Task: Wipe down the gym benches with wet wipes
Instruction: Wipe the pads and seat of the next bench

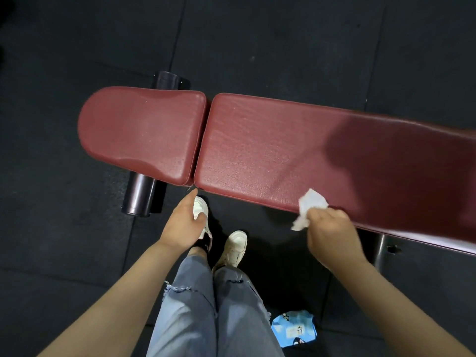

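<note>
At left centre lies the short seat pad (140, 135) of the red bench, dark roller posts (139, 197) beside it. Below it, the left hand (183, 225) hangs empty, fingers straight, just short of the gap between pads. The long back pad (296, 150) runs rightward across the frame. At its near edge the right hand (332, 233) pinches a crumpled wet wipe (309, 207); unwiped vinyl probably stretches both ways along that axis. A blue wipes packet (293, 328) sits on the floor, lower right.
</note>
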Demonstrator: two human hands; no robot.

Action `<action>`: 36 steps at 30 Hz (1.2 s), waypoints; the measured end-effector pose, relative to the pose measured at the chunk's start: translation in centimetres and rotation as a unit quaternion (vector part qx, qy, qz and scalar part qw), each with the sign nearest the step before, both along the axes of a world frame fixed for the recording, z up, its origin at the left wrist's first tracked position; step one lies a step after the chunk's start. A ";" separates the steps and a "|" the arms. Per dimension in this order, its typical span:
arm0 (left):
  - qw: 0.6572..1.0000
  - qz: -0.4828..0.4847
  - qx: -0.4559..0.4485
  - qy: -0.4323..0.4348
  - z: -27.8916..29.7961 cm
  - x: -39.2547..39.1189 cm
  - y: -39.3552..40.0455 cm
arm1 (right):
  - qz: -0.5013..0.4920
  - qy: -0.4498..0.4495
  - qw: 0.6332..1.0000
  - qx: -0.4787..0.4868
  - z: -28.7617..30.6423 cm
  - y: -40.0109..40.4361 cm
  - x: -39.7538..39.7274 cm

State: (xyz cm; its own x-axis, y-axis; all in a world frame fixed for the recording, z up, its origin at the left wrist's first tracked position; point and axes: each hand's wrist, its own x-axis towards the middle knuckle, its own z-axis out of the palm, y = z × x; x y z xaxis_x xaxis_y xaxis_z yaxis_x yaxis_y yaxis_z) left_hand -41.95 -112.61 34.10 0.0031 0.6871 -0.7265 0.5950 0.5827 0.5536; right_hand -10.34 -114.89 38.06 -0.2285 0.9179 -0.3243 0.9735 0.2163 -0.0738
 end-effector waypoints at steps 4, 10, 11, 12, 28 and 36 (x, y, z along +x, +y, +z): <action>0.999 0.037 0.000 -0.010 0.2 -0.2 -0.1 | 0.061 0.011 0.995 -0.075 -1.4 4.2 -8.9; 0.995 0.094 0.004 -0.024 0.2 -1.5 -0.9 | 0.181 -0.013 0.978 -0.099 -4.4 8.0 -20.4; 0.995 0.101 0.001 -0.023 0.2 -1.7 -1.0 | 0.189 -0.006 0.977 -0.095 -5.1 8.3 -21.3; 0.994 0.104 -0.002 -0.021 0.2 -1.8 -1.1 | 0.191 0.004 0.977 -0.093 -5.8 8.5 -21.8; 0.996 0.078 -0.007 -0.032 0.8 -2.4 -1.0 | 0.269 0.201 0.938 -0.083 -7.1 12.1 -18.5; 0.999 0.013 -0.017 -0.039 0.2 -2.2 0.1 | -0.062 0.099 0.993 0.021 -7.2 27.8 -18.0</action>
